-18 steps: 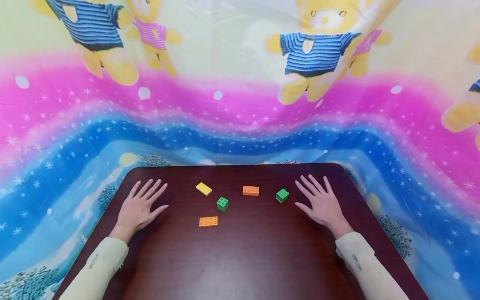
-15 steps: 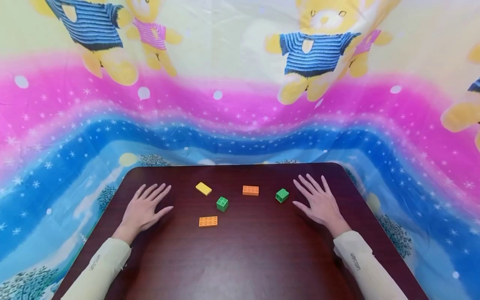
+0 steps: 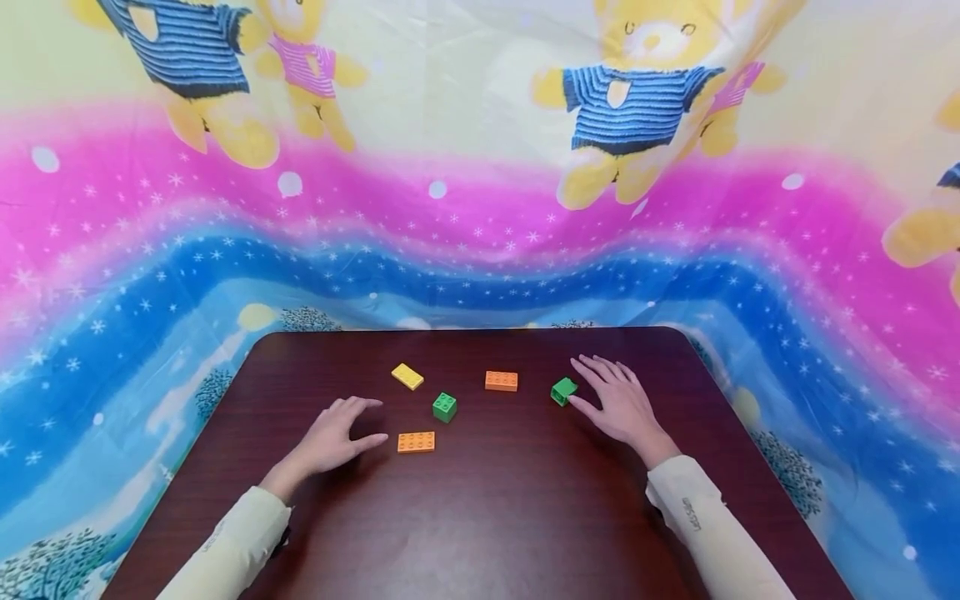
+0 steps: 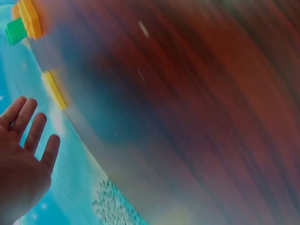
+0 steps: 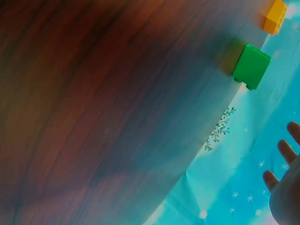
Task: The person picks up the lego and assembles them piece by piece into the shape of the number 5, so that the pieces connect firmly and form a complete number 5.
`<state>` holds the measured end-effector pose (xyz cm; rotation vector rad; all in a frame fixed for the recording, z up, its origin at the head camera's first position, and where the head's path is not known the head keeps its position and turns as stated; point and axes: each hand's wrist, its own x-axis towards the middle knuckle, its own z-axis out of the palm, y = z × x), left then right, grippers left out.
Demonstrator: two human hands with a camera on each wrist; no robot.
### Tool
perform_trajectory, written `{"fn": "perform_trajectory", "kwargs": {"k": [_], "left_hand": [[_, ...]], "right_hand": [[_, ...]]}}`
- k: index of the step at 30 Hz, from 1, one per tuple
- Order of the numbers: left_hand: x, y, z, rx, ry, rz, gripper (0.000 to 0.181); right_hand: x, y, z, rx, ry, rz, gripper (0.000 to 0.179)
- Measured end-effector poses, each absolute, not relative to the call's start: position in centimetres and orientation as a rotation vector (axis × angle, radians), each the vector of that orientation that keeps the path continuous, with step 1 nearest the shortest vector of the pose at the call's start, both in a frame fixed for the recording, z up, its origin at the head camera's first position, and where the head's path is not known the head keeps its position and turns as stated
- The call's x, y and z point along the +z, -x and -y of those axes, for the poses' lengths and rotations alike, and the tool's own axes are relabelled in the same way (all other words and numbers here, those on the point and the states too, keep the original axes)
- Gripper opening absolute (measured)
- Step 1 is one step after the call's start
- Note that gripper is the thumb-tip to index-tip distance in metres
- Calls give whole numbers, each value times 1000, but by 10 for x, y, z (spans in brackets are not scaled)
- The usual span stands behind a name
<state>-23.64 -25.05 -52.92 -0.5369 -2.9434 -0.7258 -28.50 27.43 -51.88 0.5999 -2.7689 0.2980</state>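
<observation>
My left hand (image 3: pixel 333 435) hovers just left of a flat orange brick (image 3: pixel 416 442), thumb and fingers spread apart with nothing between them. Behind that brick stands a green brick (image 3: pixel 445 407), studs up, with a yellow brick (image 3: pixel 407 377) farther back and to its left. My right hand (image 3: pixel 618 402) is beside a second green brick (image 3: pixel 564 391), which lies on its side. Its thumb tip is at that brick's right edge; whether they touch I cannot tell. Another orange brick (image 3: pixel 501 381) sits between the two green ones. Both wrist views show fingers loosely extended and holding nothing.
A dark brown wooden table (image 3: pixel 480 517) with rounded far corners bears all the bricks. Right behind it hangs a printed cloth (image 3: pixel 480 208) with bears and snowflakes, which also drops past both sides.
My left hand has moved right and toward me, turning from flat and spread to a half-curved pose near the orange brick. The right hand has shifted left to the green brick, fingers bending slightly.
</observation>
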Motion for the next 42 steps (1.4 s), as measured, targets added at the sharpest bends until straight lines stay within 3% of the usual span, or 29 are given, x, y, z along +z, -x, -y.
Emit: {"fn": "perform_trajectory", "kwargs": {"k": [13,42], "left_hand": [[-535,236,220,-1162,614,2970,60],[-546,240,207,-1063,658,2972,26]], "right_hand": [[-527,302,-257,625,-503,2927,62],[-544,317,-256,808,-552,2965,39]]}}
